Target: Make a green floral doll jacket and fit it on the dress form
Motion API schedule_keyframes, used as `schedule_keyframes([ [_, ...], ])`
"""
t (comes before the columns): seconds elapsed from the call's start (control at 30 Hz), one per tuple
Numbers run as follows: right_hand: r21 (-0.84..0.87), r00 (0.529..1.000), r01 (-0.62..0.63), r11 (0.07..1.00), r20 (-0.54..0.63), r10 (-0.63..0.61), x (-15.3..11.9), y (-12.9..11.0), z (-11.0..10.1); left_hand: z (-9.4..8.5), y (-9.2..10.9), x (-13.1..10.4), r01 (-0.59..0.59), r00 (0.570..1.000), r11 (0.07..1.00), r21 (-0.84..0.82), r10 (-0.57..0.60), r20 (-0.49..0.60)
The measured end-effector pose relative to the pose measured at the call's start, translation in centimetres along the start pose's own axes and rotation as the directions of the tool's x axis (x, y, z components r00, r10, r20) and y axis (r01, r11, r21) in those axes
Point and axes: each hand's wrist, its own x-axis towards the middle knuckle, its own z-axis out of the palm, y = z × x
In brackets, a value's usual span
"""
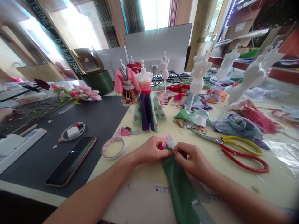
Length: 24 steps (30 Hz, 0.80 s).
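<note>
A strip of dark green fabric [178, 183] runs from between my hands down to the near table edge, with a small white tag near its lower part. My left hand [155, 150] pinches its top end, where bits of pink and pale cloth stick out. Close beside it, the fingertips of my right hand [188, 157] are closed on the same end of the fabric. Part of a ruler [162, 189] shows beside the strip. Directly beyond my hands stands a small dress form wearing a green floral and purple skirt [149, 112].
Scissors with red and yellow handles [245, 154] lie to the right. A tape roll [113, 148] and a phone [71, 161] lie left. Several white mini mannequins [198, 77] stand among fabric scraps [235, 124] at back right. A monitor [158, 43] stands behind.
</note>
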Motion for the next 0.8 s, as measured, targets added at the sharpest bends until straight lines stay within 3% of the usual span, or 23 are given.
schedule_keyframes([
  [0.37, 0.165, 0.995, -0.085, 0.983, -0.035, 0.092, 0.1, -0.3, -0.5, -0.7, 0.1, -0.1, 0.022, 1.0, 1.0, -0.005, -0.022, -0.012],
  [0.63, 0.317, 0.971, -0.151, 0.936, -0.13, 0.201, 0.0, -0.1, -1.3, -1.3, -0.3, 0.0, 0.031, 0.999, 0.999, 0.04, -0.029, -0.034],
  [0.7, 0.34, 0.983, -0.1, 0.935, -0.11, 0.145, -0.4, -0.5, -1.6, -1.4, -0.4, 0.0, 0.02, 0.999, 0.997, 0.069, -0.017, -0.047],
  [0.8, 0.312, 0.994, 0.09, 0.946, 0.032, -0.105, -1.6, -2.1, -1.6, -1.5, -0.5, 0.1, 0.001, 0.998, 0.995, 0.097, 0.005, -0.063],
])
